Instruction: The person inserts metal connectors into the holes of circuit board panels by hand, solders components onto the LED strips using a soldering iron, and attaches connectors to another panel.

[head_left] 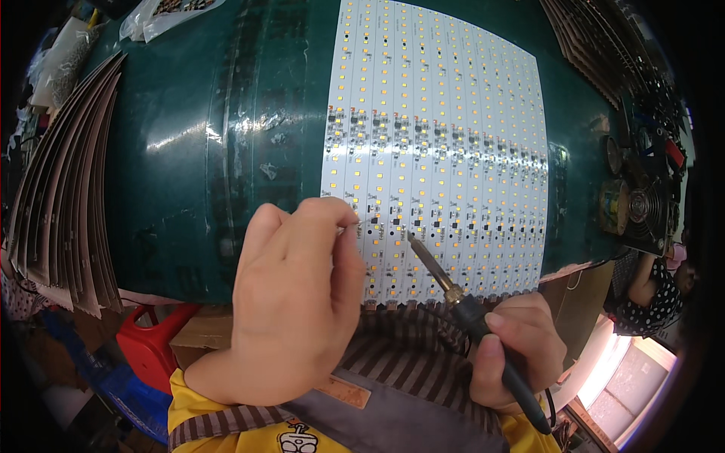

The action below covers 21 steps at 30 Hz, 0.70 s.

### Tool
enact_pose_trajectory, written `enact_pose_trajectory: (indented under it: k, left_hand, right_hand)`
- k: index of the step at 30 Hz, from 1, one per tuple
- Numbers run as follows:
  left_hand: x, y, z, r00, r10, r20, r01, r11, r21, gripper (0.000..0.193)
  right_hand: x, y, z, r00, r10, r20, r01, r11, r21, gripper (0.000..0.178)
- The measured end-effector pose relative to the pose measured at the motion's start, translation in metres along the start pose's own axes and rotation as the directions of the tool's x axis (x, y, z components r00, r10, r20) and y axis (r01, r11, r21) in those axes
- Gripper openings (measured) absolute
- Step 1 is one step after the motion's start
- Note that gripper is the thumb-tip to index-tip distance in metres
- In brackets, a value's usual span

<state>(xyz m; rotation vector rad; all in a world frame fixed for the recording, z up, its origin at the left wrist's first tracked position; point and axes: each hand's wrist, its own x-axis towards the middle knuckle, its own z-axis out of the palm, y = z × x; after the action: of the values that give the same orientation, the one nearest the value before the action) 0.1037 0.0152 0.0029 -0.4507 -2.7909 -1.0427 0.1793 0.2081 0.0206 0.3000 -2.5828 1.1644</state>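
Observation:
A white LED circuit board panel [438, 94] lies in front of me on the green tabletop [181, 181]. Its narrow strips carry rows of yellow LEDs and small black parts. My right hand [521, 351] grips a soldering iron [430, 264] by its dark handle, pen-like. The iron's tip points up and left, at the parts in the panel's lower middle; whether it touches them I cannot tell. Over the panel's lower left edge, my left hand [294, 294] is closed with thumb and index finger pinched together. Whatever sits between those fingertips is hidden.
Fanned stacks of brown-edged boards stand at the left [72, 189] and far right [585, 49]. Plastic bags of small parts [68, 64] lie far left. A small fan [646, 208] stands right, near another person's dotted clothing [649, 309]. A red stool [155, 340] is below left.

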Motion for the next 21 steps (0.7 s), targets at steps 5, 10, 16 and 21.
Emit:
enact_pose_trajectory:
  k: [5, 10, 16, 21]
  left_hand:
    - [-0.01, -0.001, -0.009, 0.987, -0.116, 0.111, 0.121, 0.992, -0.042, 0.014]
    - [-0.008, -0.002, -0.007, 0.989, -0.1, 0.112, 0.106, 0.994, -0.042, 0.013]
    - [-0.008, -0.003, -0.005, 0.984, -0.122, 0.133, 0.134, 0.987, -0.085, 0.015]
    - [-0.009, -0.004, -0.006, 0.982, -0.121, 0.147, 0.129, 0.99, -0.048, 0.015]
  right_hand:
    - [0.005, 0.0, 0.004, 1.0, 0.002, 0.0, -0.002, 0.997, 0.08, 0.024]
    - [0.005, 0.002, 0.01, 1.0, 0.002, 0.014, -0.003, 0.997, 0.083, 0.025]
    - [0.006, 0.001, 0.009, 0.999, 0.0, 0.034, -0.002, 0.997, 0.077, 0.025]
    - [0.006, 0.003, 0.008, 0.999, -0.01, 0.036, 0.008, 0.997, 0.081, 0.025]
